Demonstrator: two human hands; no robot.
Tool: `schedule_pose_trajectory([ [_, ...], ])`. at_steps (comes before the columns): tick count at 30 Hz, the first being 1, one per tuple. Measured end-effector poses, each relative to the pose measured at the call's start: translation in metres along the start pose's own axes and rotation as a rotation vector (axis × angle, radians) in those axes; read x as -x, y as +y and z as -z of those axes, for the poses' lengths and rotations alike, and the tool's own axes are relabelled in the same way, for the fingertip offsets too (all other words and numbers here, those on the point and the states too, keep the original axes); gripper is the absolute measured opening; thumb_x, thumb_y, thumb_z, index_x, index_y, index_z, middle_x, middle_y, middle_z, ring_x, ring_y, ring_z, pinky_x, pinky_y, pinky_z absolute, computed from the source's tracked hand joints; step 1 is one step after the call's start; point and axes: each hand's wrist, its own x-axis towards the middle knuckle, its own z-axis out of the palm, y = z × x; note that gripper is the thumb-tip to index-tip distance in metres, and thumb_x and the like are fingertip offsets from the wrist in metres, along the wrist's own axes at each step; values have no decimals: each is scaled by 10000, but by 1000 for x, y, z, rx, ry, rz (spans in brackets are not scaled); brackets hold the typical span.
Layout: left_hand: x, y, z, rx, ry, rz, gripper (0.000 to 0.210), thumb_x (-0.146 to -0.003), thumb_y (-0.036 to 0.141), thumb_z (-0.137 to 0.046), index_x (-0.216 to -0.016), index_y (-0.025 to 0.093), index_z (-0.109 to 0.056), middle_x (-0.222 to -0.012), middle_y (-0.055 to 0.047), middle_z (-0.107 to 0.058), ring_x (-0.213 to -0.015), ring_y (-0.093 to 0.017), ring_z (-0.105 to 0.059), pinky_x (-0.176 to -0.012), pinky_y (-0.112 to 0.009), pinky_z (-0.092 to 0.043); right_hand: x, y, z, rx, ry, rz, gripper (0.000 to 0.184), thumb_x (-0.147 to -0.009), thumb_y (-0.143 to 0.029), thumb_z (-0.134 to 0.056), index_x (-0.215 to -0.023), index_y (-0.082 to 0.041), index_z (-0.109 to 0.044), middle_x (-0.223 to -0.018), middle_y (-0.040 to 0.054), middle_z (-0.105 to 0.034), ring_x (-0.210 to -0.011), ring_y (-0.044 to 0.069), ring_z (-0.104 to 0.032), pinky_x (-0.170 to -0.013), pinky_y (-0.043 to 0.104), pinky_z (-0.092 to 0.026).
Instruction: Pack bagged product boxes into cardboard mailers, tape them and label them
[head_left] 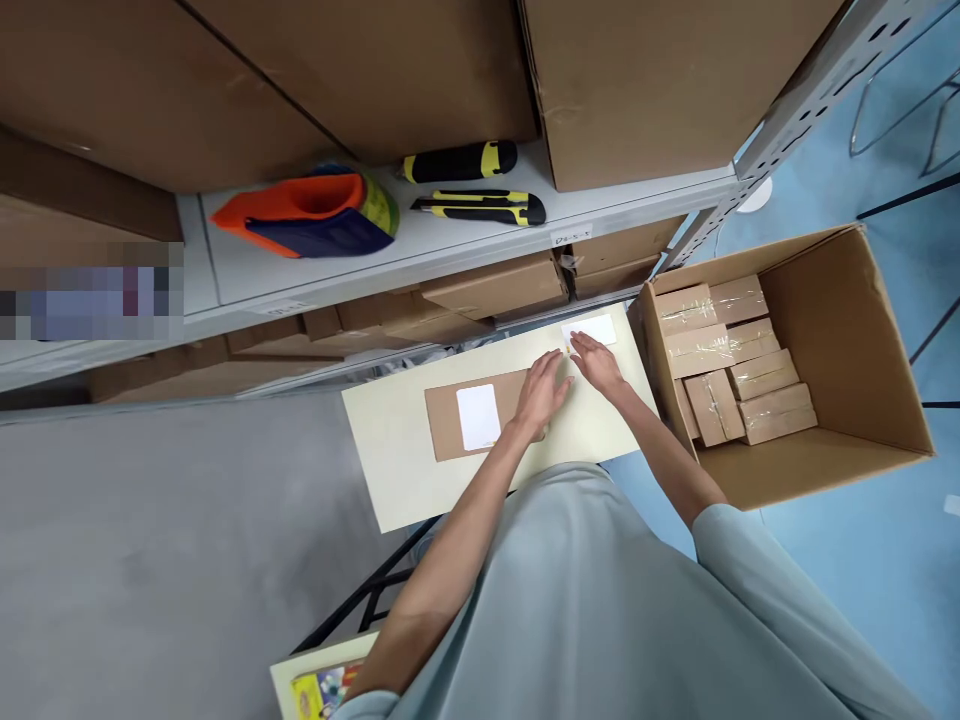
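Observation:
A flat brown cardboard package (pixel 442 420) with a white label (pixel 478 417) lies on a cream tabletop (pixel 397 470). My left hand (pixel 541 395) is over the right end of the package, its fingers stretched out toward the right and the thumb apart. Close beside it, my right hand (pixel 598 364) reaches to a white sheet (pixel 602 329) near the table's far right corner. The right fingertips rest at the sheet's left edge, fingers extended. A tiny yellow spot shows between the two hands, too small to make out.
On the right stands an open carton (pixel 840 340) with several small taped boxes (pixel 712 405). The grey shelf (pixel 585 205) ahead bears two utility knives (pixel 480 207), an orange and blue tape dispenser (pixel 307 215) and large cartons (pixel 660 90). A colourful pack (pixel 326 690) lies at lower left.

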Motion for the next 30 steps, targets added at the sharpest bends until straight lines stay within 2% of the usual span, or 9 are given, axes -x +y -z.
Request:
schedule_pose_trajectory([
  [4,0,-2,0,1,-5,48,510,-1020,276,-613,-1525,224,-567,-1589,-130,-604,-1517,-298,-542,-1306,-504,-440,-12,4,-7,-14,-31,2,465,-1031,-139,-564,-1484,-100,-662,-1658,151,-546,-1580,285,-484,-1332,469,-401],
  [11,2,-1,-2,26,-43,132,506,-1023,283,-583,-1530,279,-582,-1587,-93,-613,-1501,-282,-563,-1301,-499,-443,-12,9,-18,-117,-4,-24,413,-1038,-118,-554,-1413,-163,-723,-1605,138,-608,-1560,300,-510,-1321,534,-409],
  [18,3,0,-2,43,-60,140,510,-1025,293,-569,-1533,264,-591,-1599,-98,-604,-1503,-292,-562,-1293,-499,-446,-11,5,-13,-139,12,-41,347,-1077,-148,-503,-1252,-206,-797,-1503,103,-700,-1485,284,-580,-1269,502,-462],
  [21,-1,1,-1,30,-82,135,497,-1043,302,-536,-1530,219,-593,-1599,-120,-605,-1497,-287,-568,-1290,-482,-444,-8,-2,-5,-179,105,-72,344,-1090,-175,-472,-1223,-190,-788,-1366,128,-761,-1330,292,-670,-1197,467,-508],
  [24,-9,0,-3,16,-131,112,516,-1050,305,-515,-1548,184,-576,-1620,-131,-587,-1519,-288,-546,-1301,-488,-426,-6,-7,6,-251,273,-164,298,-1081,-239,-498,-1174,-204,-778,-1225,122,-785,-1201,294,-697,-1096,439,-559],
  [27,-25,-1,-9,4,-187,87,561,-1025,284,-534,-1583,224,-551,-1664,-92,-551,-1566,-287,-493,-1322,-505,-400,-7,-2,21,-377,425,-262,287,-1082,-385,-531,-1075,-225,-769,-1131,107,-787,-1111,286,-709,-988,417,-601],
  [30,-50,0,-17,-37,-241,40,622,-1000,252,-545,-1621,243,-515,-1712,-66,-491,-1600,-289,-448,-1346,-513,-366,-6,13,39,-476,573,-375,384,-1066,-546,-551,-1008,-221,-746,-1035,93,-793,-974,264,-733,-891,390,-616],
])
